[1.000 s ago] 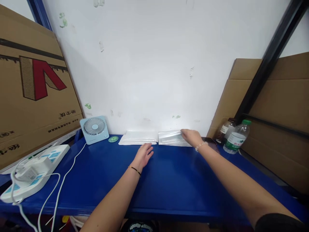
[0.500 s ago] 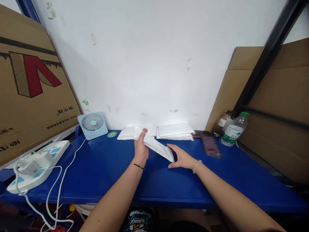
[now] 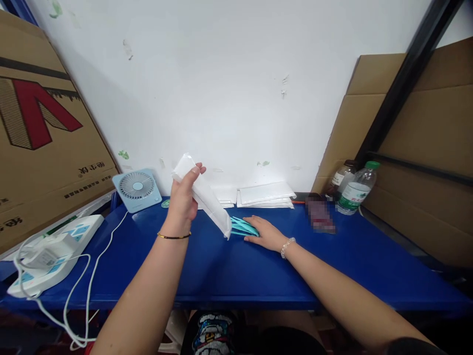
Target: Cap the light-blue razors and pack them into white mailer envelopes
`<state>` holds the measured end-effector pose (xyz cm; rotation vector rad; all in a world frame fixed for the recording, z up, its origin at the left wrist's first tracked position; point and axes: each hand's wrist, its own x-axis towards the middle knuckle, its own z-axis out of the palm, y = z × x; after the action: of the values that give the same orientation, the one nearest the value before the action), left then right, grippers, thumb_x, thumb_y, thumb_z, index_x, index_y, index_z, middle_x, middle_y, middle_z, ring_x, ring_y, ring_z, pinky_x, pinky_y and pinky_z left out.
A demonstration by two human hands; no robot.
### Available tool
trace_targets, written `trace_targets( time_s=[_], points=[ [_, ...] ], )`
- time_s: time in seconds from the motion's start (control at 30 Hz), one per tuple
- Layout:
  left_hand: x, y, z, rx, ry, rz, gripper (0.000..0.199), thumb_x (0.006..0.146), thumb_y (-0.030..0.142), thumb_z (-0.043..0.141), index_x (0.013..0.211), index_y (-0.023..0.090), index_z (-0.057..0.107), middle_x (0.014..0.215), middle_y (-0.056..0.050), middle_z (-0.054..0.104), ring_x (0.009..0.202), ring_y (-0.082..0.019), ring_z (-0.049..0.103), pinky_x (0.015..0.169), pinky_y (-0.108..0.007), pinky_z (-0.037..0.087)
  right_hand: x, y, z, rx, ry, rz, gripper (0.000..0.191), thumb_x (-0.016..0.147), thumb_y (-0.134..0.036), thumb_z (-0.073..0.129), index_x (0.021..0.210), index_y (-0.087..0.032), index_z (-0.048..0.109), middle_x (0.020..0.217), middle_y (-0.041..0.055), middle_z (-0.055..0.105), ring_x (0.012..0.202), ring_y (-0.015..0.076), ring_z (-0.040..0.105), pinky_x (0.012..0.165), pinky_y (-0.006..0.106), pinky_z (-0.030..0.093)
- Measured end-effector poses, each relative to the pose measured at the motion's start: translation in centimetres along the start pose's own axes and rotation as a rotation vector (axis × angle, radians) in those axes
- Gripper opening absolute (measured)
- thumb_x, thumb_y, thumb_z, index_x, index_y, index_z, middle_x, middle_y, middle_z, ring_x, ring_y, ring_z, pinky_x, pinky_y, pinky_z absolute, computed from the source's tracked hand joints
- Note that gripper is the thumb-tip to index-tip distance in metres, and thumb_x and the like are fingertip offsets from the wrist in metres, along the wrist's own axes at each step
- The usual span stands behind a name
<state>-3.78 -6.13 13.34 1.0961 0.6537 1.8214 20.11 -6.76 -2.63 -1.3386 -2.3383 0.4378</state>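
Note:
My left hand [image 3: 181, 199] is closed round the upper part of a long white packet [image 3: 212, 201], raised and tilted down to the right. At the packet's lower end shows a bunch of thin teal strips [image 3: 242, 226]; their exact kind is unclear. My right hand [image 3: 268, 234] is closed on the right end of that bunch, low over the blue table [image 3: 295, 276], with thumb and fingers on either side. Behind the hands, a stack of flat white packets [image 3: 264, 196] lies against the wall, and other white packets [image 3: 226, 203] are mostly hidden behind the held one.
A light blue fan [image 3: 136, 190] and a white power strip [image 3: 55, 259] with cables stand at the left. Two bottles, one with a green cap [image 3: 356, 190], and a blurred flat item [image 3: 320, 214] are at the right. Cardboard [image 3: 424, 162] flanks the table.
My left hand has moved left and up with the packet. The packet's lower end has come away from my right hand, and teal strips now show between them.

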Motion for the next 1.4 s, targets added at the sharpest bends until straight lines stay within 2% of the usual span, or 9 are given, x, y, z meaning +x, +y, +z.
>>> trace_targets(
  time_s=[0.2, 0.33, 0.47, 0.7, 0.77, 0.87, 1.1, 1.27, 1.4],
  points=[
    [0.8, 3.4, -0.7, 0.150, -0.117, 0.125, 0.052, 0.067, 0.037, 0.071, 0.113, 0.017, 0.055, 0.115, -0.009, 0.059, 0.115, -0.030, 0.053, 0.098, -0.047, 0.041, 0.1, 0.2, 0.2, -0.043, 0.002, -0.088, 0.056, 0.089, -0.052, 0.044, 0.137, -0.023, 0.045, 0.141, 0.0074, 0.046, 0.136, 0.0267, 0.031, 0.112, 0.045, 0.026],
    [1.5, 3.1, -1.8, 0.331, -0.167, 0.210, 0.066, 0.065, 0.032, 0.074, 0.124, 0.022, 0.047, 0.112, -0.007, 0.059, 0.108, -0.026, 0.057, 0.097, -0.045, 0.041, -0.2, 0.0, 0.0, -0.011, -0.021, -0.147, 0.051, 0.092, -0.046, 0.043, 0.137, -0.023, 0.045, 0.140, 0.0061, 0.047, 0.135, 0.0234, 0.033, 0.111, 0.040, 0.030],
    [2.2, 0.0, -3.6, 0.856, -0.266, 0.279, 0.076, 0.064, 0.039, 0.073, 0.131, 0.022, 0.042, 0.116, -0.008, 0.058, 0.109, -0.026, 0.055, 0.098, -0.044, 0.040, -0.7, 0.1, -0.2, 0.013, -0.046, -0.161, 0.049, 0.092, -0.046, 0.043, 0.136, -0.025, 0.046, 0.140, 0.0050, 0.047, 0.135, 0.0235, 0.033, 0.111, 0.040, 0.031],
    [1.2, -7.8, -7.6, 1.646, -0.608, -0.021, 0.096, 0.059, 0.054, 0.071, 0.139, 0.019, 0.034, 0.129, -0.016, 0.052, 0.119, -0.035, 0.047, 0.097, -0.048, 0.036, -1.4, 0.0, -1.4, 0.062, -0.017, -0.188, 0.049, 0.089, -0.048, 0.048, 0.133, -0.026, 0.049, 0.136, 0.0062, 0.051, 0.130, 0.0253, 0.040, 0.108, 0.042, 0.033],
    [0.5, -9.1, -7.7, 1.657, -0.659, -0.022, 0.097, 0.059, 0.060, 0.069, 0.141, 0.022, 0.032, 0.138, -0.015, 0.045, 0.127, -0.036, 0.038, 0.098, -0.050, 0.033, -1.4, 0.7, -2.2, 0.087, 0.105, -0.137, 0.040, 0.092, -0.043, 0.044, 0.125, -0.025, 0.056, 0.127, 0.0073, 0.057, 0.121, 0.0238, 0.048, 0.103, 0.040, 0.038],
    [-0.2, -10.4, -6.4, 1.516, -0.782, 0.014, 0.049, 0.081, 0.051, 0.049, 0.123, 0.027, 0.052, 0.128, -0.008, 0.054, 0.117, -0.027, 0.049, 0.095, -0.041, 0.037, -1.3, 2.3, -3.5, 0.091, 0.217, -0.021, 0.027, 0.091, -0.032, 0.045, 0.103, -0.022, 0.067, 0.106, 0.0082, 0.065, 0.101, 0.0214, 0.058, 0.090, 0.036, 0.045],
    [-0.2, -14.1, -2.5, 1.310, -1.226, -0.173, 0.024, 0.069, 0.035, 0.062, 0.088, 0.020, 0.067, 0.081, -0.001, 0.065, 0.070, -0.015, 0.059, 0.059, -0.023, 0.041, 0.0, 3.3, -4.9, 0.076, -0.142, 0.099, 0.017, 0.070, -0.029, 0.068, 0.082, -0.018, 0.069, 0.081, 0.0029, 0.064, 0.069, 0.0144, 0.058, 0.060, 0.023, 0.044],
    [-0.5, -15.0, -2.9, 1.251, -1.256, -0.293, 0.019, 0.067, 0.033, 0.063, 0.080, 0.018, 0.065, 0.071, 0.000, 0.064, 0.062, -0.013, 0.057, 0.052, -0.021, 0.038, 1.8, 2.7, -4.9, 0.018, -0.311, 0.125, 0.010, 0.064, -0.025, 0.071, 0.069, -0.017, 0.067, 0.067, 0.0004, 0.063, 0.061, 0.0130, 0.056, 0.052, 0.021, 0.038],
    [-0.6, -15.0, -3.3, 1.207, -1.154, -0.278, 0.016, 0.072, 0.029, 0.057, 0.082, 0.019, 0.065, 0.075, 0.000, 0.066, 0.065, -0.013, 0.058, 0.054, -0.020, 0.039, 2.2, 3.1, -4.5, 0.064, -0.241, 0.148, 0.009, 0.069, -0.025, 0.067, 0.073, -0.017, 0.066, 0.068, 0.0011, 0.065, 0.061, 0.0129, 0.057, 0.054, 0.022, 0.039]
  ],
)
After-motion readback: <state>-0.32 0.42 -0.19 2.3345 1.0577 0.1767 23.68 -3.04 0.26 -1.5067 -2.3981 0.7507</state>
